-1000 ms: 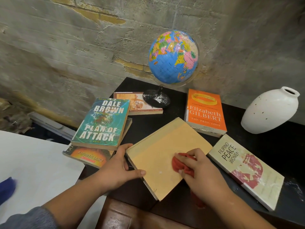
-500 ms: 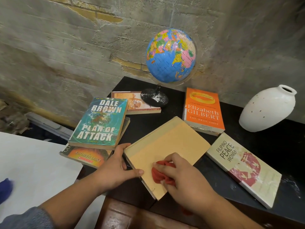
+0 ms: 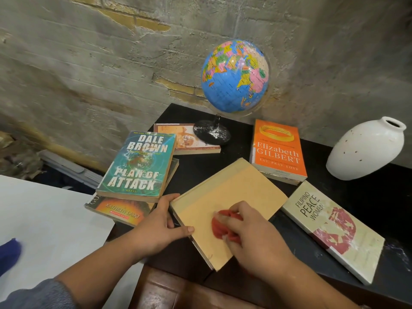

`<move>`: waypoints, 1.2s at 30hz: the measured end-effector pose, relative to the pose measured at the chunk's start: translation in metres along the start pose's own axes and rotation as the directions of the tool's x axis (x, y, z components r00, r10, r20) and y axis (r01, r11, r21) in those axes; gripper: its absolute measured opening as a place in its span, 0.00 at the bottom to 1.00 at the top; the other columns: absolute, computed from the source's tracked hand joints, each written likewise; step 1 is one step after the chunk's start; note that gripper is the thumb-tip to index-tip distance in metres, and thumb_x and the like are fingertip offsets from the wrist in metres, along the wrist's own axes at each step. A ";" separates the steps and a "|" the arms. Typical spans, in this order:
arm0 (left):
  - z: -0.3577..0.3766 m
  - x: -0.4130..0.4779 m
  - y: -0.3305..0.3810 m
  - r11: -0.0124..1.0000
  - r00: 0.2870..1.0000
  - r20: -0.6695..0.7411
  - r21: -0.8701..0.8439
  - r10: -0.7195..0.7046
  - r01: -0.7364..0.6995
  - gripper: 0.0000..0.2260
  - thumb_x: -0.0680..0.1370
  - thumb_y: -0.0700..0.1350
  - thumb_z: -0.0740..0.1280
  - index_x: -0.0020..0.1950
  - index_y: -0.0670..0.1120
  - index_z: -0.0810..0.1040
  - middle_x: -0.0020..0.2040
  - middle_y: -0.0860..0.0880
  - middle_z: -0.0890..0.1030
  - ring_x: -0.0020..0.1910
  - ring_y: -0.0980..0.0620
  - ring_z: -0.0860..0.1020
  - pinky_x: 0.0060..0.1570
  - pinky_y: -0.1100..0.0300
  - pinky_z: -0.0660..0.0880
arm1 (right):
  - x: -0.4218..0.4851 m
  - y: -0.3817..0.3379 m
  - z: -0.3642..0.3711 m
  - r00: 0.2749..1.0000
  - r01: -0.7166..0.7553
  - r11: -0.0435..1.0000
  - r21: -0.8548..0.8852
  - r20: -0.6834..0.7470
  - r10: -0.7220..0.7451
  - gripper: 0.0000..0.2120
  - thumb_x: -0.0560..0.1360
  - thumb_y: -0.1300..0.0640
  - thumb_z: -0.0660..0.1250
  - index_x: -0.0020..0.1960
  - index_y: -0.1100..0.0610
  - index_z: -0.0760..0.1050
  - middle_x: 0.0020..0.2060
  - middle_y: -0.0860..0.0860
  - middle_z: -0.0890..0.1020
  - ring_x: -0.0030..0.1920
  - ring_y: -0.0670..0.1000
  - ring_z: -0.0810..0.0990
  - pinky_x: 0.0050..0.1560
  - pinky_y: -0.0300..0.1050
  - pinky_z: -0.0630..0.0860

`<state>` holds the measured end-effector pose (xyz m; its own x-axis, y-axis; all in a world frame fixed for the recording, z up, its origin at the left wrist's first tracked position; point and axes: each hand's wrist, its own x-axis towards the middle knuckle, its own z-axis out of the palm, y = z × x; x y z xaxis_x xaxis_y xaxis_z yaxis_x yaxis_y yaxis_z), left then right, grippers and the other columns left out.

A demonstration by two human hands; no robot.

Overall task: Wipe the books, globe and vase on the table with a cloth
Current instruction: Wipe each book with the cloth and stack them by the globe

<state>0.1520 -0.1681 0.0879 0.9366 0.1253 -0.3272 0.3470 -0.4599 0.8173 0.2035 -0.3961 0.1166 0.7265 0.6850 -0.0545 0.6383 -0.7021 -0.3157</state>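
A plain tan book [image 3: 231, 192] lies at the front of the black table [image 3: 365, 197]. My right hand [image 3: 252, 235] grips a bunched red cloth [image 3: 223, 226] and presses it on the book's near cover. My left hand [image 3: 160, 226] holds the book's left edge, thumb on top. Around it lie a teal "Plan of Attack" book [image 3: 138, 166] stacked on another, an orange book [image 3: 278, 150], a cream "Filipino Peace Women" book [image 3: 334, 228] and a small book [image 3: 178, 139] under the globe's base. The globe [image 3: 234, 76] stands at the back, the white vase [image 3: 365, 150] on the right.
A rough plastered wall [image 3: 111, 70] rises right behind the table. A white surface [image 3: 49, 215] adjoins the table's left side, with a blue object [image 3: 9, 255] at its near left edge. White dust streaks mark the table's front right corner [image 3: 394, 250].
My right hand has dragged the red cloth across the tan book from its right side toward the near left part of the cover. My left hand stays on the book's edge.
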 end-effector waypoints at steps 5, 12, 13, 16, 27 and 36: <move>0.001 0.000 -0.001 1.000 1.000 -0.013 -0.008 -0.001 0.001 0.37 0.70 0.52 0.74 0.72 0.57 0.56 0.43 0.50 0.73 0.42 0.54 0.73 0.40 0.64 0.68 | -0.020 0.003 0.001 0.986 0.129 0.991 0.041 0.105 -0.133 0.26 0.75 0.46 0.63 0.70 0.31 0.60 0.62 0.39 0.64 0.61 0.44 0.67 0.60 0.38 0.71; 0.001 -0.001 0.001 1.000 1.000 -0.016 -0.004 -0.001 0.001 0.37 0.70 0.52 0.74 0.72 0.57 0.55 0.44 0.52 0.72 0.42 0.54 0.73 0.40 0.64 0.69 | -0.033 0.006 0.001 0.993 0.079 0.996 0.036 0.084 -0.082 0.27 0.76 0.45 0.63 0.69 0.28 0.56 0.63 0.37 0.63 0.61 0.41 0.67 0.60 0.32 0.68; 0.001 0.000 0.001 1.000 1.000 -0.017 -0.006 -0.002 0.001 0.37 0.70 0.52 0.74 0.72 0.57 0.55 0.44 0.52 0.72 0.42 0.54 0.73 0.40 0.64 0.69 | -0.034 0.006 0.001 0.986 0.099 0.994 0.054 0.128 -0.105 0.28 0.76 0.45 0.63 0.68 0.26 0.55 0.63 0.36 0.63 0.61 0.40 0.66 0.61 0.33 0.68; 0.000 0.000 0.000 1.000 1.000 -0.008 0.007 0.001 -0.001 0.37 0.70 0.53 0.74 0.72 0.58 0.55 0.44 0.51 0.72 0.43 0.53 0.73 0.41 0.63 0.70 | -0.018 0.039 -0.012 0.998 -0.028 0.998 0.063 0.055 0.025 0.24 0.76 0.48 0.66 0.66 0.28 0.66 0.61 0.36 0.65 0.61 0.41 0.69 0.61 0.34 0.68; 0.000 0.001 -0.003 1.000 1.000 -0.005 -0.026 -0.003 0.003 0.38 0.69 0.54 0.75 0.72 0.59 0.56 0.43 0.50 0.73 0.42 0.54 0.73 0.40 0.63 0.69 | 0.030 -0.009 -0.006 0.999 0.006 0.986 -0.165 0.054 0.003 0.19 0.79 0.51 0.60 0.69 0.40 0.65 0.61 0.47 0.63 0.60 0.51 0.68 0.61 0.46 0.72; 0.003 -0.002 0.000 0.998 0.999 -0.036 -0.059 -0.013 0.011 0.38 0.69 0.52 0.75 0.71 0.54 0.56 0.43 0.52 0.72 0.43 0.55 0.73 0.41 0.66 0.69 | 0.076 0.070 -0.023 0.911 -0.399 0.912 -0.098 -0.157 0.382 0.18 0.79 0.48 0.60 0.68 0.39 0.70 0.63 0.46 0.67 0.60 0.51 0.73 0.58 0.47 0.74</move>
<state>0.1501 -0.1706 0.0867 0.9332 0.1623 -0.3205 0.3592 -0.4055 0.8406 0.3091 -0.3977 0.1121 0.9454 0.3254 -0.0210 0.3171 -0.9324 -0.1732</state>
